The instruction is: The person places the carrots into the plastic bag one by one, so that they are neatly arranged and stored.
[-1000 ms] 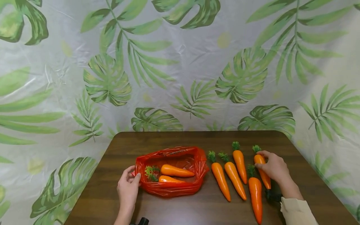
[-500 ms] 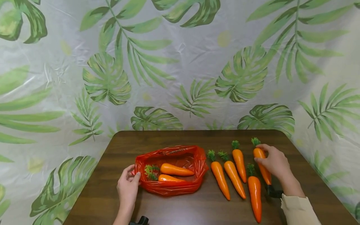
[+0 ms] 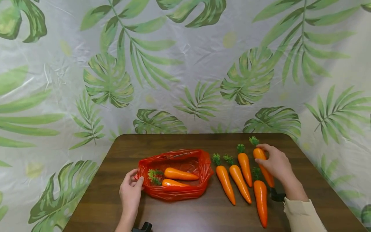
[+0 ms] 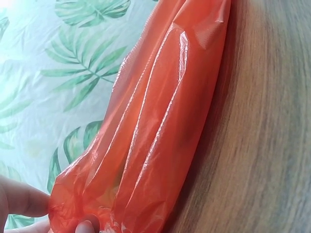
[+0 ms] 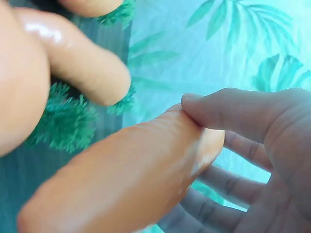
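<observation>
An open red plastic bag (image 3: 185,195) lies left of the table's middle. My left hand (image 3: 130,190) pinches its left edge, thumb (image 4: 86,226) on the near side of the film. Two orange carrots with green tops, a rear one (image 3: 181,174) and a front one (image 3: 171,182), lie inside. My right hand (image 3: 276,164) holds another carrot (image 3: 267,176) near its leafy end, thumb on one side and fingers on the other. Closest to that carrot lies a large one (image 3: 261,199), its tip toward me. In the right wrist view the held carrot (image 5: 112,179) slants across the foreground.
Between bag and right hand lie more carrots: one nearest the bag (image 3: 226,183), one beside it (image 3: 240,183) and one farther back (image 3: 245,166). The dark wooden table (image 3: 162,212) ends at a leaf-patterned sheet (image 3: 203,64). Black wrist mounts show below both hands.
My right hand has moved the carrot up the view and leftward, toward the rearmost loose carrot. My left hand stays at the bag's edge, and the other carrots keep their places.
</observation>
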`<action>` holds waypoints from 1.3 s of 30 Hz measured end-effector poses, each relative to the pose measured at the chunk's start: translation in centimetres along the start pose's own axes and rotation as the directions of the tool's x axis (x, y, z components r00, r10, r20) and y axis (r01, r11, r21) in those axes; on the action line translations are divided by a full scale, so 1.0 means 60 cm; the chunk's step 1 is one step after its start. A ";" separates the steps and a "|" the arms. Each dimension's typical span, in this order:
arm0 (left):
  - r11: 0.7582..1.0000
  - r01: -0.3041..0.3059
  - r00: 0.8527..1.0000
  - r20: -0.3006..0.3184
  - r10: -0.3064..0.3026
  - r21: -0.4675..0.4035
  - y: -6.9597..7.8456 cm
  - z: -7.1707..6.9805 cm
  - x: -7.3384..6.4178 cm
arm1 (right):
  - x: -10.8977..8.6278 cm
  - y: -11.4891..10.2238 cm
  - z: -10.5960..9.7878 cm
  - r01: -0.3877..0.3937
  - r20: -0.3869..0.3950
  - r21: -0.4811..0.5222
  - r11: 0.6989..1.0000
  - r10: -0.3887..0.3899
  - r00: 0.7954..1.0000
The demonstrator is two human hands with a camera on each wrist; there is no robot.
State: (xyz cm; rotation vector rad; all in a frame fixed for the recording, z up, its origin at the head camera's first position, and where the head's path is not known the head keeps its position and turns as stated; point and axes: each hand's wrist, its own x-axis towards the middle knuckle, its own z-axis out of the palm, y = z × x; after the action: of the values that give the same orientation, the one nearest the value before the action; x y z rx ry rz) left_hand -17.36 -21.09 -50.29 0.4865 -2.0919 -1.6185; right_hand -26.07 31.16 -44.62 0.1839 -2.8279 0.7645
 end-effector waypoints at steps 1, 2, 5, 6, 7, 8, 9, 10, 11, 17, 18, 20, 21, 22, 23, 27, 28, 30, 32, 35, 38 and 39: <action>1.000 -0.001 1.000 0.001 0.001 0.001 0.000 0.000 0.000 | 0.000 -0.003 0.000 0.002 -0.004 0.003 1.000 -0.002 1.000; 1.000 -0.002 1.000 0.001 0.002 0.002 -0.001 0.000 0.000 | -0.001 -0.006 0.000 0.003 -0.007 0.008 1.000 -0.003 1.000; 1.000 -0.005 1.000 0.001 0.005 0.008 -0.002 0.000 0.000 | -0.002 -0.017 -0.001 0.006 -0.014 0.022 1.000 -0.006 1.000; 1.000 -0.006 1.000 0.000 0.006 0.011 -0.002 0.001 0.000 | -0.002 -0.021 -0.001 0.007 -0.015 0.027 1.000 -0.007 1.000; 1.000 -0.007 1.000 0.000 0.007 0.014 -0.003 0.001 0.000 | -0.002 -0.025 -0.001 0.008 -0.016 0.029 1.000 -0.008 1.000; 1.000 -0.007 1.000 -0.001 0.007 0.016 -0.003 0.001 0.000 | -0.002 -0.029 -0.001 0.009 -0.018 0.030 0.999 -0.008 1.000; 1.000 -0.007 1.000 -0.003 0.007 0.019 -0.003 0.001 -0.001 | -0.002 -0.033 -0.002 0.009 -0.021 0.031 0.999 -0.009 1.000; 1.000 -0.006 1.000 -0.005 0.006 0.021 -0.003 0.001 -0.001 | -0.001 -0.036 -0.001 0.013 -0.022 0.033 0.999 -0.012 1.000; 1.000 -0.005 1.000 -0.007 0.005 0.023 -0.002 0.001 -0.001 | -0.001 -0.040 -0.001 0.015 -0.024 0.035 0.999 -0.015 1.000; 1.000 -0.005 1.000 -0.003 0.005 0.024 -0.001 0.002 -0.003 | 0.001 -0.059 0.002 0.044 -0.040 0.052 0.998 -0.042 0.998; 1.000 -0.006 1.000 -0.001 0.006 0.023 0.000 0.002 -0.003 | 0.001 -0.062 0.003 0.047 -0.039 0.060 0.997 -0.045 0.998; 1.000 -0.007 1.000 0.000 0.007 0.021 0.000 0.003 -0.003 | 0.003 -0.068 0.005 0.049 -0.034 0.075 0.996 -0.046 0.998; 1.000 -0.007 1.000 0.001 0.007 0.021 0.001 0.003 -0.003 | 0.003 -0.071 0.006 0.049 -0.034 0.077 0.996 -0.046 0.998; 1.000 -0.006 1.000 0.002 0.006 0.021 0.001 0.003 -0.004 | 0.004 -0.074 0.007 0.048 -0.032 0.080 0.996 -0.046 0.998; 1.000 -0.005 1.000 0.004 0.005 0.021 0.001 0.002 -0.004 | 0.005 -0.077 0.009 0.051 -0.031 0.082 0.995 -0.048 0.998; 1.000 0.001 1.000 0.009 -0.001 0.019 0.001 0.002 -0.003 | 0.010 -0.088 0.014 0.058 -0.031 0.084 0.995 -0.055 0.998; 1.000 0.001 1.000 0.011 -0.002 0.017 0.000 0.002 -0.003 | 0.011 -0.090 0.016 0.059 -0.030 0.086 0.995 -0.056 0.998; 1.000 0.002 1.000 0.011 -0.002 0.014 0.000 0.003 -0.003 | 0.013 -0.096 0.019 0.058 -0.028 0.090 0.994 -0.055 0.998; 1.000 0.004 1.000 0.012 -0.004 0.010 0.000 0.003 -0.003 | 0.014 -0.102 0.022 0.059 -0.023 0.103 0.993 -0.057 0.998; 1.000 0.005 1.000 0.012 -0.005 0.008 0.001 0.001 -0.003 | 0.016 -0.114 0.027 0.058 -0.014 0.120 0.991 -0.057 0.998; 1.000 0.005 1.000 0.013 -0.005 0.009 0.002 0.001 -0.003 | 0.018 -0.125 0.032 0.062 -0.011 0.122 0.991 -0.061 0.998; 1.000 0.004 1.000 0.012 -0.004 0.010 0.001 0.000 -0.003 | 0.019 -0.130 0.034 0.062 -0.011 0.121 0.991 -0.061 0.998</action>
State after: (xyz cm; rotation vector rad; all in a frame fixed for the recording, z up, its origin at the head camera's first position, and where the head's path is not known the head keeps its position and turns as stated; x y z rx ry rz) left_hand -17.22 -20.94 -50.24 0.4857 -2.1101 -1.6175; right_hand -26.19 23.38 -42.30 0.2854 -2.7560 0.9212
